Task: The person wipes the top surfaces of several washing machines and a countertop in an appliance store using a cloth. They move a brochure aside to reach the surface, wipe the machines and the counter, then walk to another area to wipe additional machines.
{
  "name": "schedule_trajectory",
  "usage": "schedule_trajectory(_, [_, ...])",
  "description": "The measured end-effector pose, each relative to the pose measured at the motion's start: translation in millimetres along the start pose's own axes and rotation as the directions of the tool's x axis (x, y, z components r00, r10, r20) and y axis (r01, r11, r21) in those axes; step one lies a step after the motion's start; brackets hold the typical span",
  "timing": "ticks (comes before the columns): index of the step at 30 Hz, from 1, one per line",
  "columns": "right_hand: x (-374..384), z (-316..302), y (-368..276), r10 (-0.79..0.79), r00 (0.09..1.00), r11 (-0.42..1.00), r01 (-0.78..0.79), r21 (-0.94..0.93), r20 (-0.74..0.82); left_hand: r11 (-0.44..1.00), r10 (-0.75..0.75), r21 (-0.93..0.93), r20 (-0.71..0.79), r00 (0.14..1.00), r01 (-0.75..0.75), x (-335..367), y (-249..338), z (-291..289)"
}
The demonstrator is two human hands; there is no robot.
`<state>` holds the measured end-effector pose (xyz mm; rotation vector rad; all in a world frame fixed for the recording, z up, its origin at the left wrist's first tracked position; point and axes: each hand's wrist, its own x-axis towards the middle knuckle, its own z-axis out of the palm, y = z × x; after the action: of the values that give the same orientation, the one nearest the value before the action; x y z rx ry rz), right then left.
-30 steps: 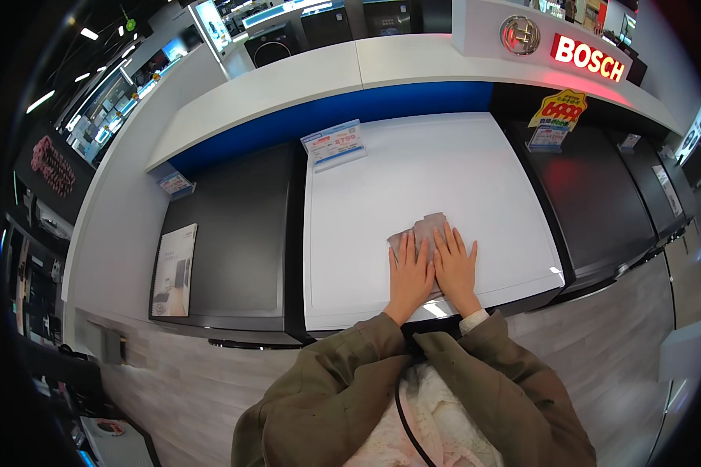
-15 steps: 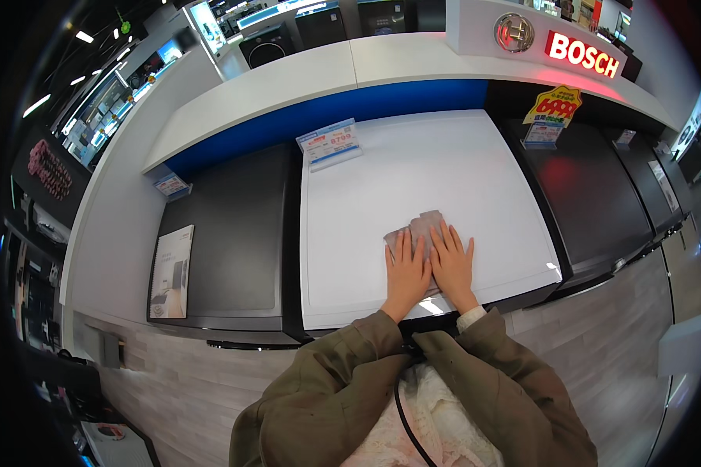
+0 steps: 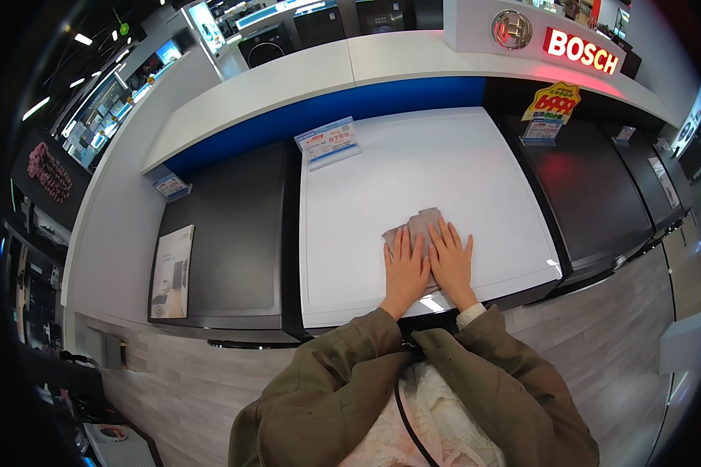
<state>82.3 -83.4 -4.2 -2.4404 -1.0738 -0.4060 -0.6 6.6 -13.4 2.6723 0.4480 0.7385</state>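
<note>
A grey-brown cloth [image 3: 422, 219] lies folded on the glossy white appliance top [image 3: 413, 163], toward its near edge. My left hand [image 3: 405, 271] rests flat on the cloth's left part, fingers stretched forward. Pressed close beside it, my right hand [image 3: 451, 263] lies flat with its fingers slightly spread, partly over the cloth and partly on the white surface. Neither hand grips the cloth; the palms and fingers cover much of it. Both wrists come out of olive-brown sleeves.
A price sign [image 3: 329, 144] stands at the white top's far left corner. Dark appliances flank it: one on the left [image 3: 230, 233] bearing a spiral-bound booklet [image 3: 171, 272], another on the right [image 3: 592, 202] with a yellow-topped sign [image 3: 549, 109]. A white raised ledge [image 3: 304, 68] runs behind.
The view has shifted very slightly. Both hands and the cloth keep practically the same place on the white top.
</note>
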Motion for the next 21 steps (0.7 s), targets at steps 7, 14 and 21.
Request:
schedule_trajectory(7, [-0.5, 0.7, 1.3, 0.0, 1.0, 1.0, 0.0, 0.01, 0.002, 1.0, -0.004, 0.007, 0.007, 1.0, 0.004, -0.2, 0.1, 0.0])
schedule_trajectory(14, [-0.6, 2.1, 2.6, -0.006, 1.0, 0.999, 0.007, 0.043, -0.03, 1.0, -0.006, 0.008, 0.0, 1.0, 0.006, -0.6, 0.2, -0.6])
schedule_trajectory(21, [-0.8, 3.3, 3.9, -0.009, 1.0, 1.0, 0.01, 0.023, -0.022, 1.0, 0.011, -0.01, -0.033, 0.999, -0.011, 0.1, -1.2, 1.6])
